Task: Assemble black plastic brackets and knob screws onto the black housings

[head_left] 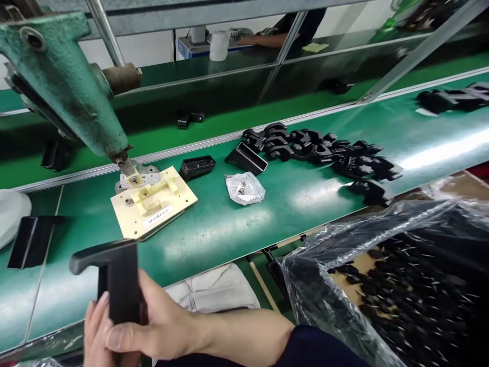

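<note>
So the cream jig plate (154, 203) sits on the green bench (229, 224) right under the nose of the green press (64, 81). Just right of the plate there's a small black housing (197, 166), then a little plastic bag (244, 188), and further right a pile of black parts (324, 150). Below the plate, near the bench edge, the right hand (160, 326) comes in from the right, thumb and fingers wrapped round a black T-shaped part (114, 280) held upright. Left hand (97, 331) fingers rest against its lower edge; can't tell if it's gripping.
</note>
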### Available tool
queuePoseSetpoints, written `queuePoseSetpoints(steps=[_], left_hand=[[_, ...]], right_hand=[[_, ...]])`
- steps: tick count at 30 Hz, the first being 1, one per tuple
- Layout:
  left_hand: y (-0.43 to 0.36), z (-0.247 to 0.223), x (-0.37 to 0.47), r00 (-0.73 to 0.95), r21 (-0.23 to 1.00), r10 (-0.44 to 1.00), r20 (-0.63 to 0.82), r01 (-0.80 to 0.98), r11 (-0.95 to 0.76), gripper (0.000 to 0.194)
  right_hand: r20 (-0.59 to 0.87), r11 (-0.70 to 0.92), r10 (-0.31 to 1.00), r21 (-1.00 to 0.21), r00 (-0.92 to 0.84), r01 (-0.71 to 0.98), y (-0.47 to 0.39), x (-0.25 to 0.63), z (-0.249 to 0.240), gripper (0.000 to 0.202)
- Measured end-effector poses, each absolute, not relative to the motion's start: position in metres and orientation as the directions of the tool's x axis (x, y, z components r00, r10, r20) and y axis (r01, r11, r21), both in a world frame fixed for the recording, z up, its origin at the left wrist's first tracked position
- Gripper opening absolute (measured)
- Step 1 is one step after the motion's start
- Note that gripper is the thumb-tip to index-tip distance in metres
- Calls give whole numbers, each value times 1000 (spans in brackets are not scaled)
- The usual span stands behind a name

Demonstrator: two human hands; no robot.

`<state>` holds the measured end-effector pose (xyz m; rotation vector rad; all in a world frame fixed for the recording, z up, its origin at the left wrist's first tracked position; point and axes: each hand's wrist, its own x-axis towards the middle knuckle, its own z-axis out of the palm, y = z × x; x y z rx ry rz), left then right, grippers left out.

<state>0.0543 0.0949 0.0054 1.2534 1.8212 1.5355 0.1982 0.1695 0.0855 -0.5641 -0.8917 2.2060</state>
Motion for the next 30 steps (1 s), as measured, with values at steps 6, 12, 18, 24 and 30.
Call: queuePoseSetpoints(steps=[6,12,18,24,30], left_hand=[[134,35,110,-73,621,713,697,558,-550,75],[147,53,121,-132,807,813,566,290,-514,62],[162,73,120,-156,952,972,-177,-277,129,50],[160,75,123,-123,855,924,-363,-438,278,47],[155,72,121,-367,892,888,-277,-442,96,28]], right_hand=[[-93,-283,927,-809,-364,-515,190,236,110,54],[-121,-200,975,-840,-184,-504,201,258,99,59],[-191,-420,884,-725,-428,-545,186,247,82,52],[-15,-85,888,-988,-460,-131,178,250,76,43],[20,113,789,-987,-614,113,189,259,84,41]])
